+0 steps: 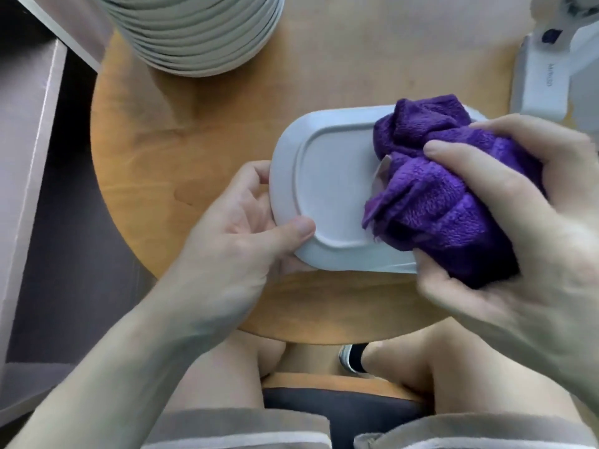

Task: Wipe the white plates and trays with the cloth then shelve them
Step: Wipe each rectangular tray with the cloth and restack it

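Note:
A white rectangular tray [334, 186] with rounded corners is held upside down over the wooden table [201, 150], its raised foot ring facing me. My left hand [240, 234] grips its left edge, thumb on the underside and fingers curled behind the rim. My right hand [505, 228] holds a bunched purple cloth [434, 196] and presses it against the right half of the tray, which it hides. A tall stack of white plates [201, 34] stands at the far edge of the table.
A white plastic device [544, 82] sits at the table's right edge. A grey shelf or cabinet side [29, 157] runs along the left. My bare knees and a shoe show below the table's rounded front edge.

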`<state>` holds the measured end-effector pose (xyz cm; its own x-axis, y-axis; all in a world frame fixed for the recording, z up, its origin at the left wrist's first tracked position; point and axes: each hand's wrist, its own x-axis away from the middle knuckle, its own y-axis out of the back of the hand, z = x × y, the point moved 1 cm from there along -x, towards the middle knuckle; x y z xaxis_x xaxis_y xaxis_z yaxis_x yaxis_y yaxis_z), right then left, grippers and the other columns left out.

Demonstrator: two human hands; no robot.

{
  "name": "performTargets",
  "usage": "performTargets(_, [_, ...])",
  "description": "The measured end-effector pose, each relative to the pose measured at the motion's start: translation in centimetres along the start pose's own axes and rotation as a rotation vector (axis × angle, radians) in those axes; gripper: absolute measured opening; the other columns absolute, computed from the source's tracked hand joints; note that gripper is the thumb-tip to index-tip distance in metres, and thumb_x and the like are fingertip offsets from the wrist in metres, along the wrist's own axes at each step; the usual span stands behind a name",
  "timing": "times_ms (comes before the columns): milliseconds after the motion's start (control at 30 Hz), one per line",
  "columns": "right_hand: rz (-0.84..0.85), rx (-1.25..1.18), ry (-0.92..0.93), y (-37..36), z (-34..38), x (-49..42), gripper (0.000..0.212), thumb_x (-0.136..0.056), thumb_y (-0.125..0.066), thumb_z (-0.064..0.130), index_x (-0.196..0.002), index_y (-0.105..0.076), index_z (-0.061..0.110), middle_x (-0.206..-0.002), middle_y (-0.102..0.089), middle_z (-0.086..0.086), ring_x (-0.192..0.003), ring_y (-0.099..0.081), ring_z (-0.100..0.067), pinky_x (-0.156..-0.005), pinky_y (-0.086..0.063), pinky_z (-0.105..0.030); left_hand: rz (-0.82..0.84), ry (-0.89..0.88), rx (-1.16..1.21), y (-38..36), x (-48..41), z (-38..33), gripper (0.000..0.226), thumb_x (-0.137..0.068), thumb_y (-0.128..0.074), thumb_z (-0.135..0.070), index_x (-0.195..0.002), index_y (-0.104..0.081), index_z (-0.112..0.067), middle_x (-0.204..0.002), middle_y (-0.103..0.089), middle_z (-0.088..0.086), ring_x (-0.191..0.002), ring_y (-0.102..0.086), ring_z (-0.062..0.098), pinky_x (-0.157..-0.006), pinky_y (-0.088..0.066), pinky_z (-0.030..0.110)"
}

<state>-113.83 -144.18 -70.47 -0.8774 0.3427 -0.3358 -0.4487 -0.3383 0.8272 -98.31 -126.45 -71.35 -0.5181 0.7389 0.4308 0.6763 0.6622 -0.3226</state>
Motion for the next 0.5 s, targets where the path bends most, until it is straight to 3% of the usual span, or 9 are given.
performTargets(167, [-0.067, -0.068, -0.011, -1.4, -0.6, 0.7, 0.070, -0.071, -0.068, 0.031, -0.140, -0.061, 0.020, -0.145, -0.045, -0.010, -0.134, -0.049, -0.029, -0.112, -0.042, -0.037, -0.078, -0.001, -0.003, -0.5, -0.1, 0.8, 0.035, -0.095, -0.052, 0.010, -0.127, -0.046, -0.005, -0.125, -0.067, 0.025, -0.096, -0.069, 0.031, -0.066, -0.063, 0.041])
performTargets(267, [-0.035, -0.094, -0.043, -1.1, -0.7, 0.0, 0.073, -0.069, -0.067, 0.039, -0.140, -0.058, 0.028, -0.144, -0.044, 0.000, -0.125, -0.053, -0.028, -0.103, -0.049, -0.043, -0.061, -0.037, -0.039, -1.0, -0.1, 0.2, 0.036, -0.098, -0.050, 0.010, -0.131, -0.044, -0.003, -0.130, -0.064, 0.026, -0.103, -0.065, 0.035, -0.078, -0.059, 0.050])
performTargets(367, [-0.055, -0.136, -0.159, -1.1, 0.3, 0.5, 0.075, -0.066, -0.064, 0.047, -0.139, -0.054, 0.039, -0.142, -0.041, 0.009, -0.122, -0.052, -0.025, -0.101, -0.049, -0.046, -0.083, -0.070, -0.020, -0.8, 0.7, 0.6, 0.036, -0.100, -0.050, 0.008, -0.133, -0.043, -0.005, -0.133, -0.062, 0.025, -0.107, -0.065, 0.035, -0.072, -0.061, 0.038])
performTargets(500, [-0.034, -0.108, -0.234, -1.3, 1.6, 0.7, 0.077, -0.065, -0.063, 0.052, -0.140, -0.049, 0.043, -0.139, -0.038, 0.013, -0.124, -0.047, -0.024, -0.105, -0.046, -0.047, -0.080, -0.098, -0.001, -0.7, 0.9, 0.8, 0.042, -0.099, -0.053, 0.006, -0.138, -0.045, -0.006, -0.132, -0.063, 0.024, -0.106, -0.065, 0.034, -0.076, -0.061, 0.040])
